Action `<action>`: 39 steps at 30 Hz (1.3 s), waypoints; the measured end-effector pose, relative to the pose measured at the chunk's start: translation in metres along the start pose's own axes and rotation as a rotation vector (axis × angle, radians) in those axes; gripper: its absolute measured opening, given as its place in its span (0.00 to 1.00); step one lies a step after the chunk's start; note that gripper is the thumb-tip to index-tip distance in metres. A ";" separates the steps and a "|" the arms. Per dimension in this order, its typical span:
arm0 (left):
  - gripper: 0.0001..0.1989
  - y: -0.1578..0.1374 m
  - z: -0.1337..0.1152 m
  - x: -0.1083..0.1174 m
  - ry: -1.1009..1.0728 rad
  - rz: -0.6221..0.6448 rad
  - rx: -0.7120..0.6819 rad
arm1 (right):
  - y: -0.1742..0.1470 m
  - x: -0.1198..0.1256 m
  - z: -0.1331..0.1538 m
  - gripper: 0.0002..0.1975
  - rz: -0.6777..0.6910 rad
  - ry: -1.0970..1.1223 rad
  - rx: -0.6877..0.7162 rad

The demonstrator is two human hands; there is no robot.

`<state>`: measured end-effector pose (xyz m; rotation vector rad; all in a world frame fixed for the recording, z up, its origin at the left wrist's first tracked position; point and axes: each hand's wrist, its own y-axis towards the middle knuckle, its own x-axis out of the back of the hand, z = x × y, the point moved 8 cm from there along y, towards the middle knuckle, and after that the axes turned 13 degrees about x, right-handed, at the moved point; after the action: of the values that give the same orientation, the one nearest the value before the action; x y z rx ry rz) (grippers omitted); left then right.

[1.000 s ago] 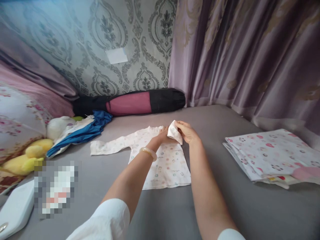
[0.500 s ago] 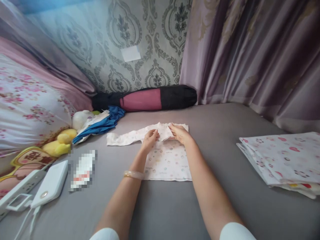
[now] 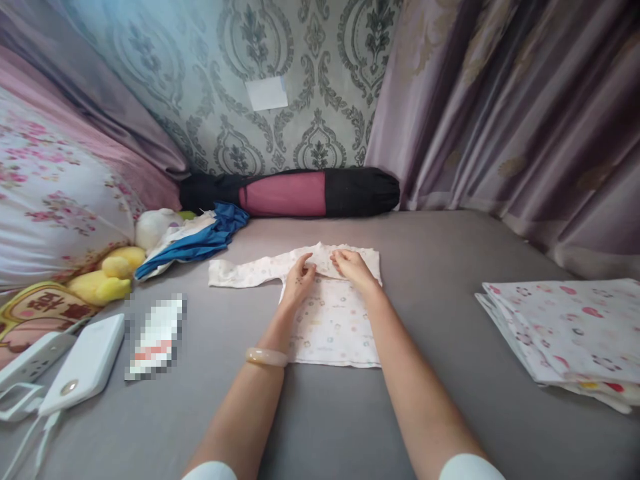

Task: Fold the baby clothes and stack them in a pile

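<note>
A small white long-sleeved shirt (image 3: pixel 330 327) with a pale print lies flat on the grey bed sheet. Its left sleeve (image 3: pixel 245 272) stretches out to the side, while the other sleeve is folded across the upper part. Over the left of this fold is my left hand (image 3: pixel 300 280), thumb and fingers apart and no cloth gripped. My right hand (image 3: pixel 353 268) hovers at or just above the right part of the fold, its fingers loosely curled and apart. Whether its fingertips touch the cloth is hard to tell.
Folded printed cloths (image 3: pixel 565 327) lie at the right. At the left are a white power bank (image 3: pixel 83 367) with cables, a power strip (image 3: pixel 35 357), a blurred packet (image 3: pixel 156 337), yellow plush toys (image 3: pixel 107 277) and a blue-and-white garment (image 3: pixel 200 237). A long black-and-pink bag (image 3: pixel 285 193) lies along the wall.
The lifted cloth near my right hand now lies flatter, and that hand has loosened its pinch and shifted slightly left. My left hand's fingers have spread. The camera view has shifted slightly.
</note>
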<state>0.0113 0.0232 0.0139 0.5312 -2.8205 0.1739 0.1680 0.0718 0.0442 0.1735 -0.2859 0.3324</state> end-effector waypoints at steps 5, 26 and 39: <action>0.15 0.000 -0.001 0.006 0.061 -0.041 -0.011 | -0.001 -0.014 0.012 0.19 0.054 -0.512 0.191; 0.15 -0.004 -0.005 0.019 0.510 -0.205 -0.190 | -0.020 -0.014 -0.022 0.35 0.079 -0.987 -0.002; 0.15 -0.003 -0.001 0.019 0.476 -0.210 -0.211 | -0.026 0.035 -0.040 0.36 -0.114 -1.023 -0.204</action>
<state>-0.0042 0.0147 0.0203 0.6342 -2.2717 -0.0371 0.2185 0.0667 0.0137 0.1456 -1.3105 0.0729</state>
